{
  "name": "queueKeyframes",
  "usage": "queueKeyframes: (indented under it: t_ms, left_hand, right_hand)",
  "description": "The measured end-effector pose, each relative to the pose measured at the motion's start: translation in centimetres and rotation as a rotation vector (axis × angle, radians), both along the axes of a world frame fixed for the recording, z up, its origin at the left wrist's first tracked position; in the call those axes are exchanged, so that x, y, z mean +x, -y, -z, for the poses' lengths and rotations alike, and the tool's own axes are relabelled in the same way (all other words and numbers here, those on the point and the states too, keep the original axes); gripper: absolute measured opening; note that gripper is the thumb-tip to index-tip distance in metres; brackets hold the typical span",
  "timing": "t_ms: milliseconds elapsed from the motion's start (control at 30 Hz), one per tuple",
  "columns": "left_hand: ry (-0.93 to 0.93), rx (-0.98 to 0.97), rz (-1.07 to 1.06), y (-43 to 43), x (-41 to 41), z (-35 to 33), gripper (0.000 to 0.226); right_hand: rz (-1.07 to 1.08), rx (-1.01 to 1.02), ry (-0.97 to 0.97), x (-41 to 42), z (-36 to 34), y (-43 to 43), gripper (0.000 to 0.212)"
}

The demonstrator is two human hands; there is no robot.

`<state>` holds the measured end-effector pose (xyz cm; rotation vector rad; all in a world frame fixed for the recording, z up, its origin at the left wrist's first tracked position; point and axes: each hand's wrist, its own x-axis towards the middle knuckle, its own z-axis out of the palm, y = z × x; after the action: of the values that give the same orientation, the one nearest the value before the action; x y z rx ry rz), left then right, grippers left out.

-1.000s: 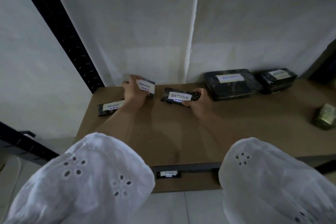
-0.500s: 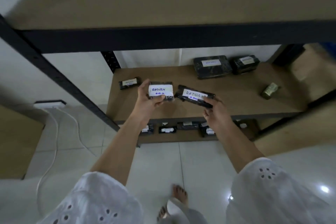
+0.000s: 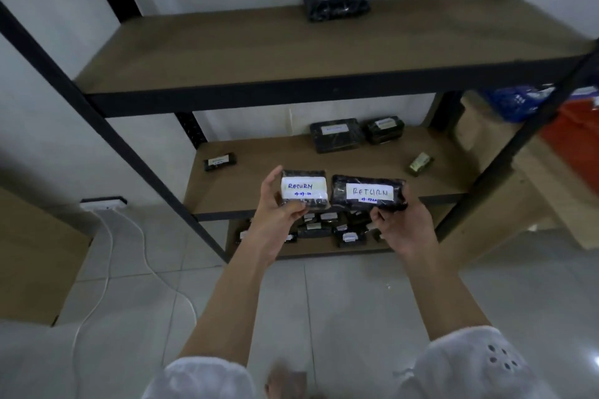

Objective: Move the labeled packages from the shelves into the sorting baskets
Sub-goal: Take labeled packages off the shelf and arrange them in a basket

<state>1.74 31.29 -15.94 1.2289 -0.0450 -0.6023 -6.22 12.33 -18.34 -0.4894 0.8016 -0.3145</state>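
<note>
Left hand [image 3: 276, 213]: raised in front of the shelving unit [image 3: 107, 126], thumb on the near face and fingers curled behind a small black wrapped package [image 3: 304, 175]. Its white label reads "RETURN" with a handwritten date beneath.

Right hand [image 3: 405, 230]: grips the lower edge of a longer black package [image 3: 337, 194], which also has a white "RETURN" label. Fingertips curl under it.

Both packages are held in the air, labels up, just beside one another at the level of the middle shelf's [image 3: 259, 168] front edge. Whether their ends touch cannot be determined.

Middle shelf contents: a small labeled bar-shaped package [image 3: 219, 161] at the left rear; a large flat labeled package [image 3: 335, 139] and a smaller labeled one [image 3: 385, 131] side by side at the back; a small greenish-gold item [image 3: 420, 163] lying apart to the right.

Top shelf [image 3: 227, 52]: one dark package [image 3: 335, 5] at the back.

Bottom shelf [image 3: 311, 251]: a cluster of small labeled packages [image 3: 324, 230], partly hidden by the hands.

Floor: white tile; a power strip [image 3: 103, 203] with white cable [image 3: 107, 253] at left.
</note>
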Motion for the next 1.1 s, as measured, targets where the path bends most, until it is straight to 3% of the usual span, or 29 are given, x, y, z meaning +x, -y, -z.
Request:
queueKeyframes:
  t_ms: [267,500,967,1100]
  left_hand:
    - [0.059,-0.077,-0.009,14.3,-11.8,-2.9,0.072]
    - [0.024,-0.118,0.073,27.5,-19.9,-4.8,0.073]
    - [0.144,-0.156,0.183,56.1,-21.4,-6.6,0.072]
    - [0.098,-0.164,0.223,64.4,-22.3,-7.0,0.072]
  right_hand:
    - [0.033,-0.161,0.043,-10.8,-5.0,14.2,0.023]
    - [0.046,-0.172,0.063,-20.5,-6.0,25.9,0.026]
    - [0.145,-0.18,0.086,-23.9,-6.7,51.6,0.023]
    - [0.193,-0.186,0.065,-25.4,-7.2,59.0,0.023]
